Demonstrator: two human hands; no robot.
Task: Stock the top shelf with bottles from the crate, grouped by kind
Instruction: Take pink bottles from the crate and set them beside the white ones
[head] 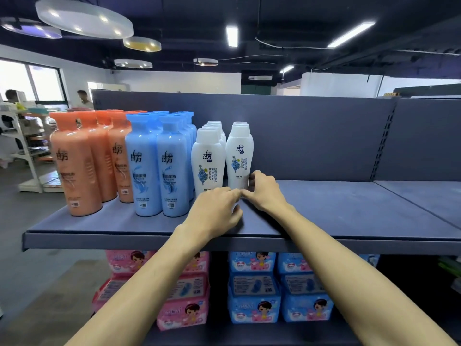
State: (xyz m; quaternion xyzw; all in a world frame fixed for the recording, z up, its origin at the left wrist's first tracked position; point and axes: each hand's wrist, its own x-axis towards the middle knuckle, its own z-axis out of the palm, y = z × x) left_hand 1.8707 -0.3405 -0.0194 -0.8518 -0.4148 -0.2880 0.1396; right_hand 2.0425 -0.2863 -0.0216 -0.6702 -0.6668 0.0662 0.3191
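View: head camera, looking forward and down along both forearms.
Top shelf point(336, 208): dark blue-grey, ran across the middle of the frame; its right half was bare.
Back panel point(311, 136): same colour, stood upright behind the shelf.
Orange bottles point(79, 166): stood upright in rows at the left end of the shelf, left of centre frame.
Blue bottles point(149, 168): stood upright in two rows just right of the orange group, touching or nearly so.
White bottles point(207, 158): smaller, in two rows running front to back, just right of the blue group, near frame centre.
Front right white bottle point(238, 156): stood upright at the head of the right white row, set further back than the front bottle of the left row.
Right hand point(264, 191): fingers were curled, pinching the lower right edge of the front right white bottle.
Left hand point(214, 211): lay knuckles-up on the shelf, fingers curled, tips at the foot of the same bottle; I could not tell whether it gripped anything.
Pink packs point(182, 313): stacked below the shelf, lower centre-left of the frame.
Blue packs point(254, 308): stacked just right of the pink ones.
Round ceiling lamps point(84, 18): hung at upper left.
Two people point(84, 98): stood far off at the left edge, blurred.
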